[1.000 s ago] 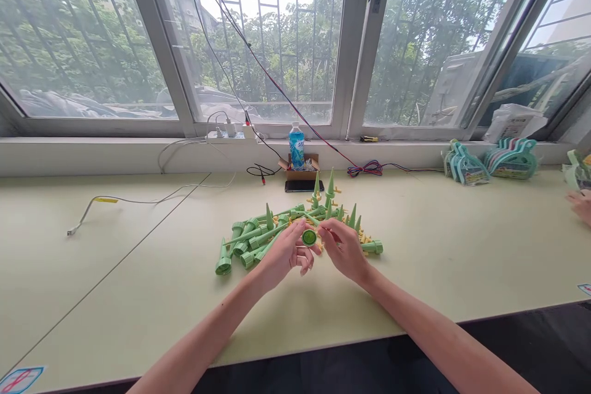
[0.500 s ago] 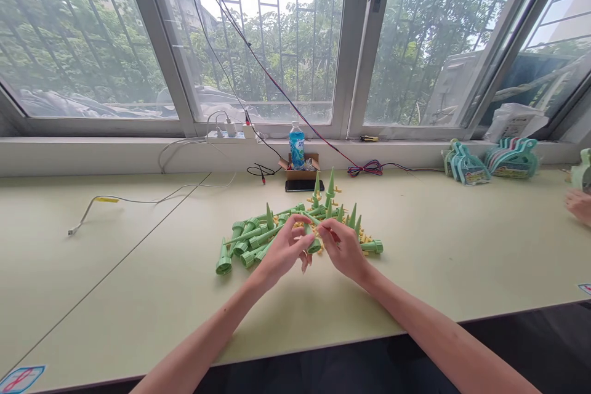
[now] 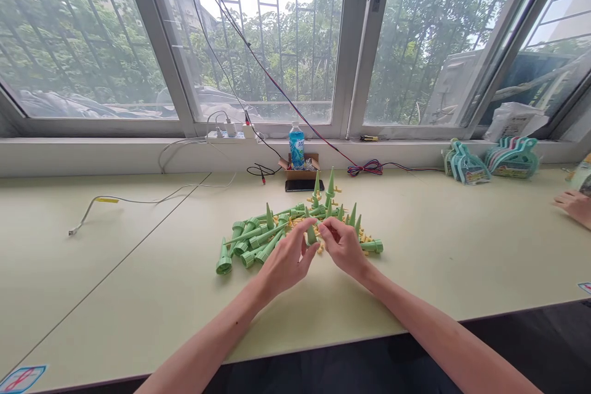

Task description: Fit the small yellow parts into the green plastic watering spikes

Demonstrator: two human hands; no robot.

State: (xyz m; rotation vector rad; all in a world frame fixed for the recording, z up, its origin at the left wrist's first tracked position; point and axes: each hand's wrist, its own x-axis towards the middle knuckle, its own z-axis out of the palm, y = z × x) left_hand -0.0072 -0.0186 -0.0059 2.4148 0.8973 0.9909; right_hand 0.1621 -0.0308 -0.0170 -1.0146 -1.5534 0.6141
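Note:
My left hand (image 3: 290, 252) is closed around a green plastic watering spike (image 3: 311, 234), partly hidden by the fingers. Close beside it, my right hand (image 3: 340, 243) is pinched near the left fingertips. A small bit of green shows between the two hands, but what the right fingers grip is too small to make out. Behind and around both hands lies a pile of green spikes (image 3: 256, 239) with capped ends, some standing point up. Small yellow valve-like pieces (image 3: 364, 237) are scattered among them.
A black phone (image 3: 305, 186) lies beyond the pile, before a small cardboard box (image 3: 302, 173) and a blue bottle (image 3: 296, 146). Cables (image 3: 369, 167) run along the sill. Teal packaged items (image 3: 512, 159) stand at right, near another person's hand (image 3: 575, 204).
My left hand has turned and its fingers have closed in, so the spike it holds now stands more upright. My right hand stays nearly in place. The other person's hand has moved slightly left.

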